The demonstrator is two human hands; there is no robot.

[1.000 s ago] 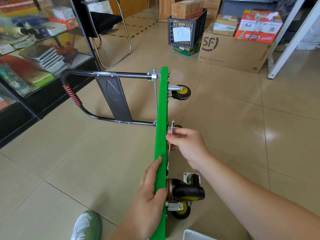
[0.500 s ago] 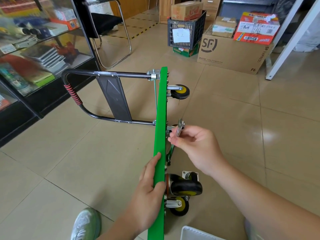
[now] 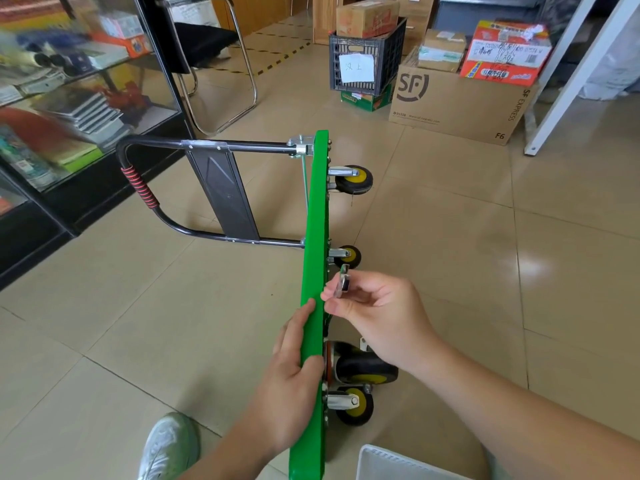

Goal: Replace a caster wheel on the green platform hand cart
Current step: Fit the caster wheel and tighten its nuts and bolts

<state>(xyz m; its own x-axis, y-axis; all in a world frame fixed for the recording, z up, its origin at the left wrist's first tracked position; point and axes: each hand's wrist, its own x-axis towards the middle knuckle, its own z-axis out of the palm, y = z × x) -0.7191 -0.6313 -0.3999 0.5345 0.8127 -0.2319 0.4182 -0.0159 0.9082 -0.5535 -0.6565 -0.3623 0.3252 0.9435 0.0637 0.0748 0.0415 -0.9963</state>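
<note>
The left hand (image 3: 294, 382) grips green cart (image 3: 317, 209), right hand (image 3: 377, 317) pinches a wrench (image 3: 343, 282); box (image 3: 457, 102) reads SF EXPRESS.

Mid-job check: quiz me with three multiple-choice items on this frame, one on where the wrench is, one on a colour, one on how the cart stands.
1. Where is the wrench?
A) on the floor
B) in the right hand, beside the underside of the cart
C) in a crate

2. What colour is the winding on the handle?
A) red
B) blue
C) white

3. How does the cart stand?
A) on its wheels
B) on its edge, wheels pointing sideways
C) flat, upside down

Answers:
1 B, the right hand's fingers pinch the wrench close to the green deck.
2 A, red coils wrap the bend of the black tube.
3 B, the left hand grips the deck's upper edge and the wheels stick out to the right.
</note>
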